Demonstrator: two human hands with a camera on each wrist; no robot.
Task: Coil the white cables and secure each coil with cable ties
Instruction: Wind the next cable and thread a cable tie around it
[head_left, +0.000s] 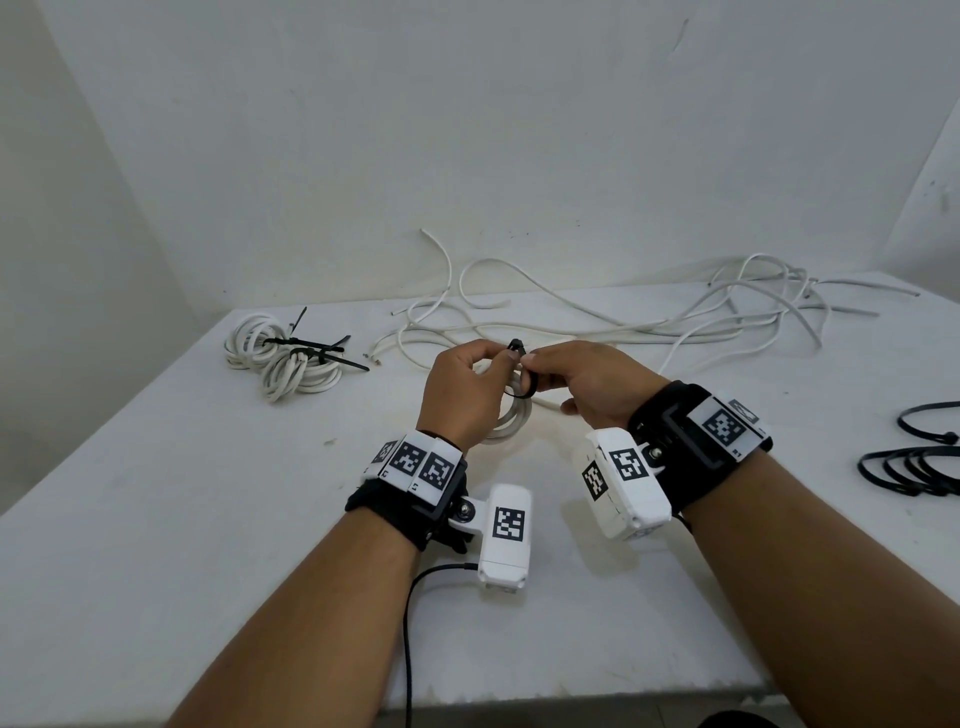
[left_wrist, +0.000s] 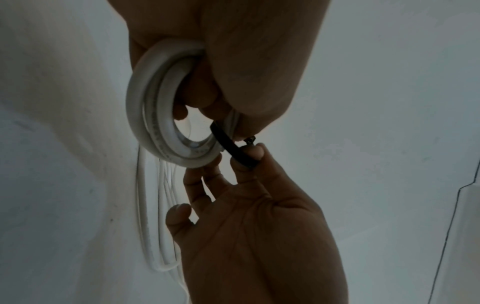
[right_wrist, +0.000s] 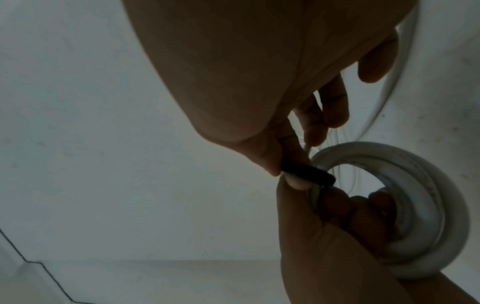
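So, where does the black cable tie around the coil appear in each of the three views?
Head: black cable tie at centre, between the left hand and right hand.
Left wrist: right of centre, pinched by the right hand.
Right wrist: right of centre, between both thumbs.
Shared landmark: the white coil beside it, held by the left hand.

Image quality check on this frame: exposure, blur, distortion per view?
Head view: bright and even, sharp on the left hand, right hand and black cable tie; wide-angle bend at the table edges. Left wrist view: dim, backlit, hands nearly silhouetted, white cable coil soft. Right wrist view: darker still, noisy, tie blurred.
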